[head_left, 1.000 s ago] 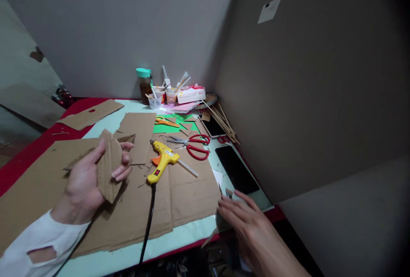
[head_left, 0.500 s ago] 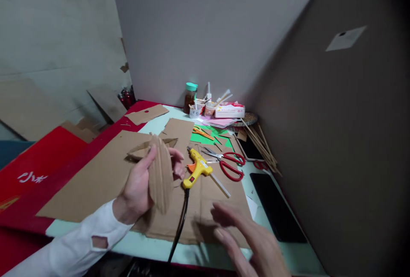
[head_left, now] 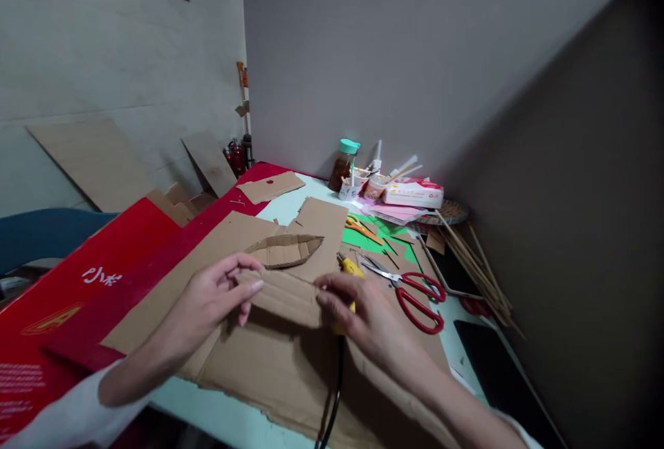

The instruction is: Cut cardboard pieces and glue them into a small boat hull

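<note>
A curved piece of cardboard (head_left: 288, 299) is held between both hands above the cardboard sheets. My left hand (head_left: 220, 290) pinches its left end between thumb and fingers. At the other end, my right hand (head_left: 357, 307) grips it with thumb and fingertips. Just beyond lies a small cardboard boat (head_left: 285, 253) with raised sides, resting on the sheets. The yellow glue gun (head_left: 353, 268) is partly hidden behind my right hand, and its black cord (head_left: 336, 393) runs down to the table's front edge. Red-handled scissors (head_left: 415, 290) lie open right of it.
Cardboard sheets (head_left: 249, 373) cover much of the table. Orange scissors (head_left: 364, 229) lie on green paper (head_left: 399, 255). At the back stand a teal-lidded jar (head_left: 342, 165), paper cups (head_left: 374, 187) and a tissue pack (head_left: 413, 193). Wooden sticks (head_left: 474, 262) and a black phone-like slab (head_left: 498, 366) are at right.
The boat has left my left hand and rests on the sheets. My right hand has come in from the right, and both hands now hold the curved cardboard piece. The view has turned left.
</note>
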